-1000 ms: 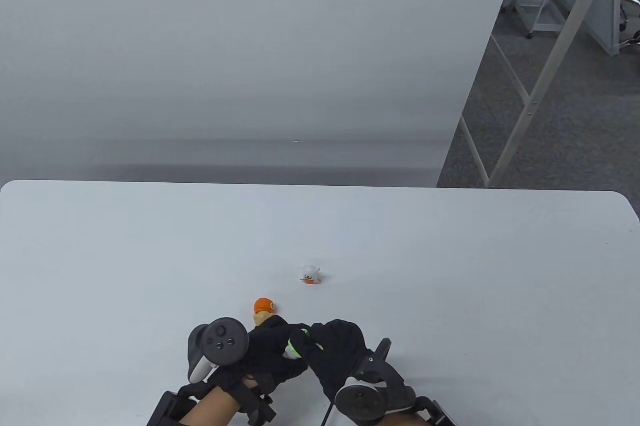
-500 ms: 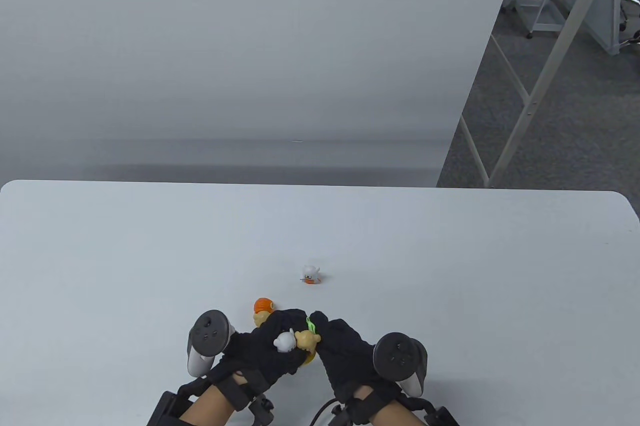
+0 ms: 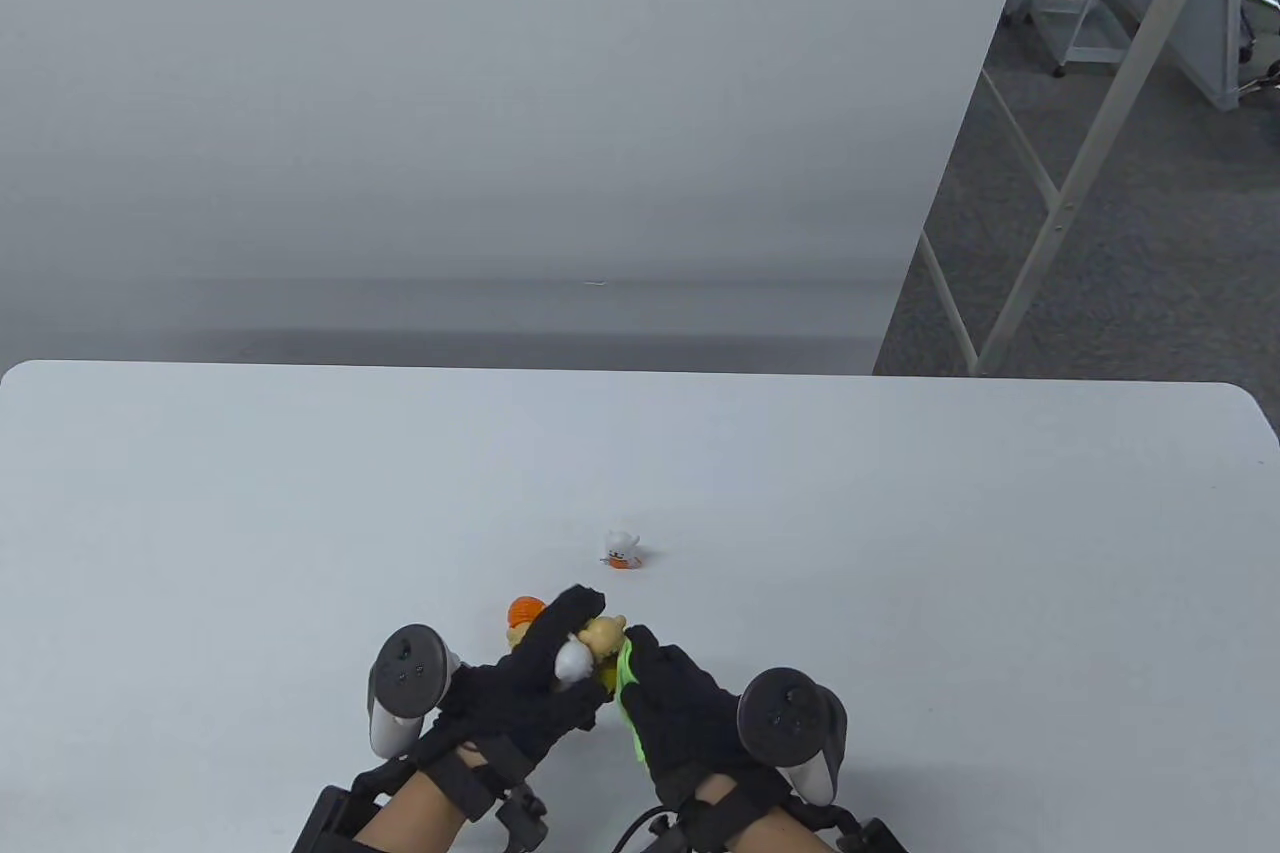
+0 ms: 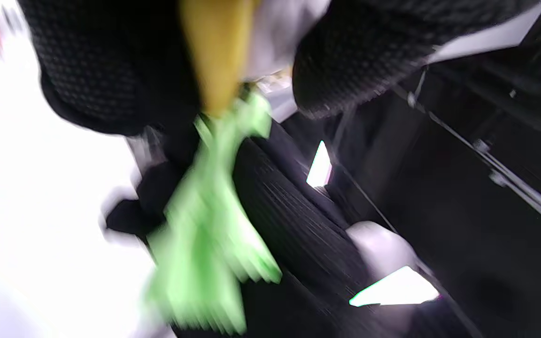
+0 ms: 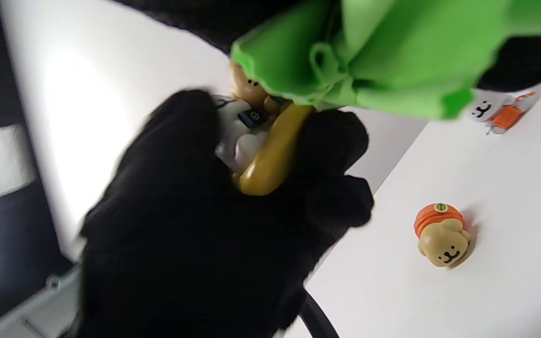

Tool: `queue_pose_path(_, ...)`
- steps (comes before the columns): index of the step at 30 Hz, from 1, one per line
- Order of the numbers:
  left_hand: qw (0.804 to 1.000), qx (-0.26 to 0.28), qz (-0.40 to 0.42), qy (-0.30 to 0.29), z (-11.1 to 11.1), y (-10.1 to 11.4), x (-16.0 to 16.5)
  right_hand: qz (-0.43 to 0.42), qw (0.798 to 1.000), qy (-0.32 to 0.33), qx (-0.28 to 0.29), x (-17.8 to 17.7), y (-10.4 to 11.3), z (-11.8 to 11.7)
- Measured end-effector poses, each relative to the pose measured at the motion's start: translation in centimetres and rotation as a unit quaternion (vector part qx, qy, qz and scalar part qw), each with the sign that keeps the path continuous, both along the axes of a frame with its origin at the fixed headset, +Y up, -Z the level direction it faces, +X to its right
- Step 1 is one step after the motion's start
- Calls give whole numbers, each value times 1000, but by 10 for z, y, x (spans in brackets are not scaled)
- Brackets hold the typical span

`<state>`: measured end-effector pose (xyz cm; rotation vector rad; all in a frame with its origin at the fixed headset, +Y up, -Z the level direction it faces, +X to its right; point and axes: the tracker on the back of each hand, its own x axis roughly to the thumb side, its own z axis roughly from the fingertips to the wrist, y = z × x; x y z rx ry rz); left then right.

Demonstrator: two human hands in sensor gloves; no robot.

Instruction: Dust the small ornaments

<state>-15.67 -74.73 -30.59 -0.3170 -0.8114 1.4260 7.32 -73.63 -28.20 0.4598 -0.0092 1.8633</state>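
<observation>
My left hand (image 3: 545, 668) grips a small tan-and-white animal ornament (image 3: 590, 648) on a mustard-yellow base, a little above the table; it also shows in the right wrist view (image 5: 261, 141). My right hand (image 3: 670, 693) holds a green cloth (image 3: 628, 693) against the ornament's right side; the cloth also shows in the right wrist view (image 5: 374, 61) and, blurred, in the left wrist view (image 4: 204, 234). An orange-capped tan ornament (image 3: 523, 615) lies on the table just left of my left fingers. A white-and-orange ornament (image 3: 621, 549) stands farther back.
The white table (image 3: 900, 543) spreads wide around the hands, its far edge against a grey wall. The floor and metal frames lie beyond the table's right rear corner.
The left hand has turned and lifted the ornament into view and moved it slightly away. The right hand has rotated and now presses the green cloth against it.
</observation>
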Motion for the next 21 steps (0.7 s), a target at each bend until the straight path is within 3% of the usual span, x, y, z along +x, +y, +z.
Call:
queue_pose_path(1, 997, -42, 11, -60, 0, 1, 3, -15, 1000, -3, -22, 4, -3, -2)
queue_pose_path(2, 998, -41, 5, -51, 1, 2, 2, -20, 999, -4, -27, 7, -5, -2)
queue_pose_path(4, 998, 32, -43, 18, 0, 4, -1, -28, 999, 6, -42, 6, -8, -1)
queue_pose_path(6, 995, 59, -66, 44, 5, 6, 3, -15, 999, 9, -51, 3, -11, -2)
queue_pose_path(9, 981, 111, -97, 128, 8, 10, 3, 22, 999, 34, -25, -8, -6, 1)
queue_pose_path(15, 967, 104, -93, 212, 6, 10, -10, 122, 986, 76, 78, -17, 1, 6)
queue_pose_path(17, 971, 106, -90, 194, 1, 5, -14, 149, 984, 62, 72, -12, 0, 5)
queue_pose_path(19, 986, 70, -41, 145, 3, 0, -10, 89, 996, 13, 29, -1, -4, -3)
queue_pose_path(21, 991, 83, -37, 101, 6, 1, -3, 29, 999, -9, -20, 11, -10, -11)
